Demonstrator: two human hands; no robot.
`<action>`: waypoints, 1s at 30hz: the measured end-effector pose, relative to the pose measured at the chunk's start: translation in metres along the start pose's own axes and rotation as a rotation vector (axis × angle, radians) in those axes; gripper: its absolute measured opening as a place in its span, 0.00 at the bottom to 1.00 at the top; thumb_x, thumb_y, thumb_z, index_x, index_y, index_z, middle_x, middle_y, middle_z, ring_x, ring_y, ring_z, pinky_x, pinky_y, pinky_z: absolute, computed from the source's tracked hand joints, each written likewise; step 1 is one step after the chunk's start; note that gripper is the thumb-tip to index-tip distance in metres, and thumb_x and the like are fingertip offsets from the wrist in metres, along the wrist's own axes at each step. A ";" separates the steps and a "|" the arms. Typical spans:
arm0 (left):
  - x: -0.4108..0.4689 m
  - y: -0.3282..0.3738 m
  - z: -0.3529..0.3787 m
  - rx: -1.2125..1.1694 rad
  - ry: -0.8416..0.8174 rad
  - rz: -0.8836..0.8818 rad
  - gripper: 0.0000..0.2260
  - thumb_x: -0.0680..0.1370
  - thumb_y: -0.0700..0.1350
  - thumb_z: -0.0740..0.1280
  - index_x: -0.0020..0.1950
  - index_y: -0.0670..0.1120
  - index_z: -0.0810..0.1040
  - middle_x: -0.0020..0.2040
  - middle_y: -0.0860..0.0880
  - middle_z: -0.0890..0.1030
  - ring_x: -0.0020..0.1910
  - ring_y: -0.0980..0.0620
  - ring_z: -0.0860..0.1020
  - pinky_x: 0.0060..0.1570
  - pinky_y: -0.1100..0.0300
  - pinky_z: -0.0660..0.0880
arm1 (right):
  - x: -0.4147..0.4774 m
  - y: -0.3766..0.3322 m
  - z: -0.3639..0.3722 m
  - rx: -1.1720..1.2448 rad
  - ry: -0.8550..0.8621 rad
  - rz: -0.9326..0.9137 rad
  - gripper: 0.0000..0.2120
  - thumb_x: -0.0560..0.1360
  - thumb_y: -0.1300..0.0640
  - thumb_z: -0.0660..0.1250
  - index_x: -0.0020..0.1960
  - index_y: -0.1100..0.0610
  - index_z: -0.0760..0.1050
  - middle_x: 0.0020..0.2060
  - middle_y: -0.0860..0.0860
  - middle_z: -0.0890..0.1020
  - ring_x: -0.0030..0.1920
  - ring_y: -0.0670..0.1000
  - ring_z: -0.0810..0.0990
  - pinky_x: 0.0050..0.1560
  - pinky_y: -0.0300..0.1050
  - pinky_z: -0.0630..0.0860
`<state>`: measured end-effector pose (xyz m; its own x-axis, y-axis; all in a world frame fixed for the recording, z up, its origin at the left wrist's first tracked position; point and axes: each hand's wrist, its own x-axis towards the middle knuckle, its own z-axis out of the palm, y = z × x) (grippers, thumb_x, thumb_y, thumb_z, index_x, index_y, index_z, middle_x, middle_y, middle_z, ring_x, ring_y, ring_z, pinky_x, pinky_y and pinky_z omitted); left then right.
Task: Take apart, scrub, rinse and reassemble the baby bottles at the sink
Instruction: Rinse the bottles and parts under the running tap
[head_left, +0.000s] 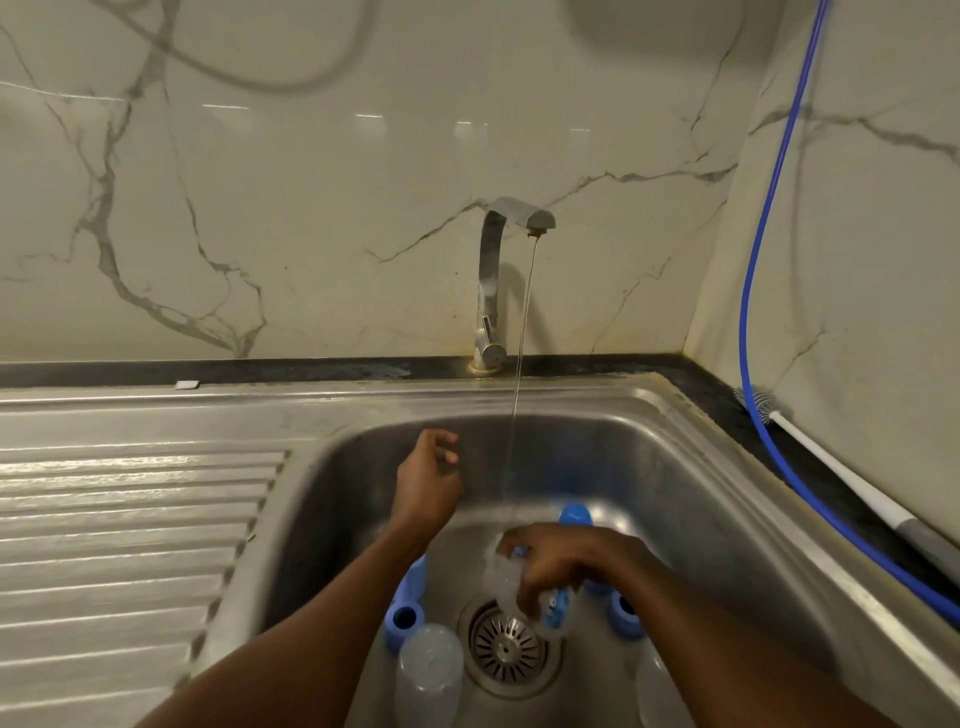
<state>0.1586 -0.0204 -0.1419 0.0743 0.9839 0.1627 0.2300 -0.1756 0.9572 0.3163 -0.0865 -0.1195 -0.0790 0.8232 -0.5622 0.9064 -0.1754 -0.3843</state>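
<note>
R hand (563, 564) grips the clear bottle (505, 584) right under the tap stream (519, 415), L hand (428, 475) hangs loose n empty up-left of it, so imo tilt & rotate the bottle so water swirls thru everywhere, then dump it.

R hand (561, 566) grips clear bottle (505, 584) under tap stream (519, 364); L hand (428, 478) loose, holds nothing.

brushed steel sink (649, 431), glossy marble wall (322, 218)
</note>
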 end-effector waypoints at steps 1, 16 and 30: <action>-0.001 0.000 0.001 0.036 -0.022 0.012 0.18 0.77 0.30 0.63 0.61 0.48 0.73 0.50 0.50 0.77 0.47 0.52 0.79 0.43 0.58 0.80 | 0.000 -0.001 0.002 -0.066 -0.027 0.029 0.33 0.63 0.54 0.76 0.66 0.43 0.69 0.53 0.46 0.76 0.49 0.49 0.80 0.50 0.48 0.82; -0.001 -0.007 0.008 0.599 -0.472 0.011 0.16 0.75 0.38 0.72 0.63 0.46 0.78 0.53 0.46 0.81 0.43 0.54 0.79 0.41 0.69 0.73 | -0.010 -0.033 0.002 -0.551 0.421 0.061 0.21 0.64 0.57 0.75 0.57 0.53 0.79 0.56 0.54 0.78 0.60 0.56 0.75 0.57 0.53 0.72; -0.004 0.012 0.004 0.738 -0.806 0.149 0.39 0.68 0.46 0.79 0.74 0.53 0.64 0.67 0.50 0.72 0.64 0.49 0.73 0.65 0.53 0.71 | -0.003 -0.013 -0.014 -0.117 0.416 0.148 0.30 0.63 0.46 0.78 0.60 0.57 0.74 0.56 0.54 0.80 0.53 0.53 0.81 0.42 0.43 0.73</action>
<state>0.1650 -0.0267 -0.1323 0.6989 0.6877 -0.1965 0.6691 -0.5317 0.5192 0.3105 -0.0794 -0.1031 0.2063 0.9449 -0.2541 0.9381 -0.2648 -0.2231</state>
